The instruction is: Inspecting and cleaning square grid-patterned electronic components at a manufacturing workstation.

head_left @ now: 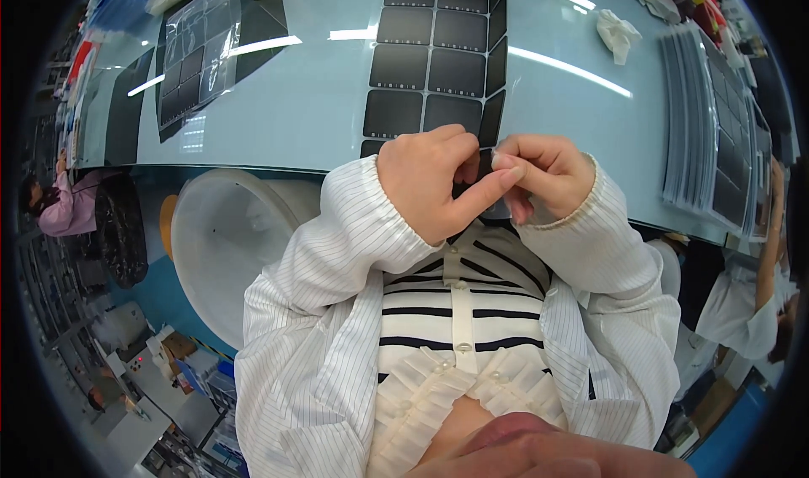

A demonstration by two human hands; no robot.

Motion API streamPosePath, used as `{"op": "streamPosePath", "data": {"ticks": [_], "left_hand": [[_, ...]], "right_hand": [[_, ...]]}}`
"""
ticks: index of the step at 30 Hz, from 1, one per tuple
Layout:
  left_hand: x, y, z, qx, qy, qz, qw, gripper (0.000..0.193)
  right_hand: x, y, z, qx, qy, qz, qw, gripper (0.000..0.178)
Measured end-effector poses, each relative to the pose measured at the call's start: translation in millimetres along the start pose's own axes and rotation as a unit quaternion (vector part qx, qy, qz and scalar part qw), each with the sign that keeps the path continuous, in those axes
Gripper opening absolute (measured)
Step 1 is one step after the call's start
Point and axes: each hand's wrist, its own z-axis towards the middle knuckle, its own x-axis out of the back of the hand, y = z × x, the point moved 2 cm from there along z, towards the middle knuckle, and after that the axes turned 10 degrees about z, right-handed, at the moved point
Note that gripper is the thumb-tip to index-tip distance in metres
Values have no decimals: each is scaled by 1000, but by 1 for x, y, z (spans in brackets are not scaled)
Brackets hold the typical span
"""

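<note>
A sheet of dark rectangular panels (400, 65) in rows, with pale gaps between them, lies on the pale blue table in front of me. Its near end runs under my hands, and a folded or angled strip stands along its right side. My left hand (430, 179) rests over the near end with fingers curled and thumb reaching toward the right hand. Thumb and fingers of my right hand (548, 174) are pinched together close to the left thumb, at the sheet's near right corner. Something small and clear shows by the right fingertips; what exactly either hand grips is hidden.
Another panel sheet under clear film (198, 56) lies at the left. At the right edge stands a thick stack of filmed sheets (708, 132); a crumpled white tissue (618, 35) lies nearer the middle. Below the table's left edge is a white bin (227, 242). People sit at both sides.
</note>
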Motion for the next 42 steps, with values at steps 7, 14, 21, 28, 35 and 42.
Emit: {"op": "streamPosePath", "data": {"ticks": [7,14,21,28,35,42], "left_hand": [[2,-3,7,-5,-41,-2,999,29],[2,-23,5,-3,11,-94,995,30],[12,-10,25,75,68,-5,995,40],[5,2,41,58,-26,51,997,54],[8,-4,43,55,-21,57,997,43],[11,-34,21,99,42,-83,991,35]], "right_hand": [[19,-7,-11,2,28,-158,987,21],[41,-9,-28,-75,79,-114,987,15],[39,-23,-16,0,56,-24,998,18],[29,-21,7,30,49,-39,998,17],[41,-19,7,-5,107,-129,986,15],[59,-17,-24,26,115,-290,950,10]]}}
